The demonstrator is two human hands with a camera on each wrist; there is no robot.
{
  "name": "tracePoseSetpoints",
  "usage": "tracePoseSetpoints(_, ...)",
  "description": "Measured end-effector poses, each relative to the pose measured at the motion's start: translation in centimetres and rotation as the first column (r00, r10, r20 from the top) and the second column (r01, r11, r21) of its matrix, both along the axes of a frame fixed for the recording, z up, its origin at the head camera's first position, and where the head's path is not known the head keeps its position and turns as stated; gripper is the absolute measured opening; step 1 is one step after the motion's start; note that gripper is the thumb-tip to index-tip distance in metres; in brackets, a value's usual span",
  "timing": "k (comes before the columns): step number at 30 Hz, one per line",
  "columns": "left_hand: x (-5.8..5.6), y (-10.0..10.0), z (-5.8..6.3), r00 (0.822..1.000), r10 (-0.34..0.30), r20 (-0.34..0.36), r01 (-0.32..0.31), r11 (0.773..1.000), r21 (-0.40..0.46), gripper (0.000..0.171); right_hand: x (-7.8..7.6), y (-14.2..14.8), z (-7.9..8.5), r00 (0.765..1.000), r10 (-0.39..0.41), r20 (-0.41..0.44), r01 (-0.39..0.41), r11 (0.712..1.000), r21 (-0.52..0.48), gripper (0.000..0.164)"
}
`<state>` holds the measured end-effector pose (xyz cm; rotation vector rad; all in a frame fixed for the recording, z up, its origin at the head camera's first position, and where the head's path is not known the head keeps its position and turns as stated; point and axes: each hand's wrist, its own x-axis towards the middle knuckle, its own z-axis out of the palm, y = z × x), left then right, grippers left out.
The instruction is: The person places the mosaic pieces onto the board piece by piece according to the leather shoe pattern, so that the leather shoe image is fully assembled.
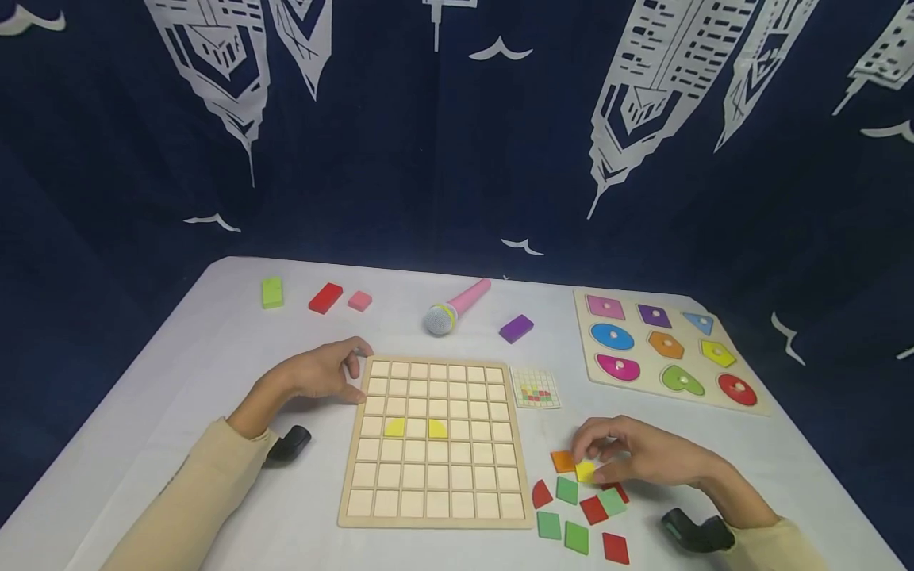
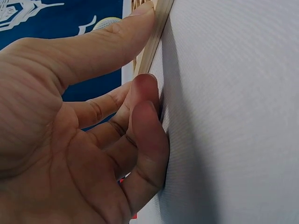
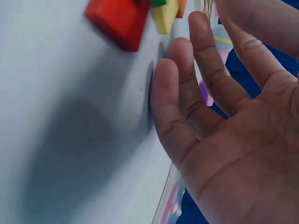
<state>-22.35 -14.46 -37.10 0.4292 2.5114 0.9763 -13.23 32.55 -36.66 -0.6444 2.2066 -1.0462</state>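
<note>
A square wooden grid board lies flat on the table, with two yellow quarter-round tiles in its cells. At its upper left corner, my left hand holds the edge; the left wrist view shows the thumb against the rim and the other fingers curled by the tabletop. My right hand is over loose tiles right of the board. Its thumb and index finger pinch a yellow tile; their tips are out of frame in the right wrist view. An orange tile lies beside it.
Several red and green tiles lie around the right hand. A small pattern card sits beside the board. Behind are a pink toy microphone, a purple block and a red block. A shape puzzle lies right.
</note>
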Motion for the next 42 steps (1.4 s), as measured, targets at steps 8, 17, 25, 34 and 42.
tracePoseSetpoints(8, -0.1, -0.2, 0.3, 1.000, -0.011, -0.003, 0.011, 1.000, -0.004, 0.074, 0.2, -0.3, -0.5, 0.999, -0.014, -0.040, 0.016, 0.999, 0.051, 0.024)
tracePoseSetpoints(17, -0.1, -0.3, 0.0, 1.000, -0.011, -0.007, 0.011, 1.000, -0.010, 0.073, 0.7, -1.3, -0.6, 0.985, -0.039, -0.168, 0.064, 0.987, 0.148, 0.025)
tracePoseSetpoints(25, 0.0, 0.0, 0.0, 1.000, 0.005, -0.002, -0.005, 1.000, -0.022, 0.073, 0.7, -1.9, 0.7, 0.969, -0.036, -0.243, 0.085, 0.977, 0.197, 0.025)
tracePoseSetpoints(34, 0.0, 0.0, -0.2, 1.000, 0.012, 0.007, -0.012, 1.000, -0.021, 0.072, -0.1, -4.7, 1.9, 0.944, -0.005, -0.329, 0.051, 0.990, 0.130, 0.022)
tracePoseSetpoints(42, -0.1, 0.0, -0.3, 1.000, 0.008, -0.002, -0.008, 1.000, -0.022, 0.073, -1.4, -9.8, 1.7, 0.923, 0.087, -0.374, -0.058, 0.994, 0.087, 0.021)
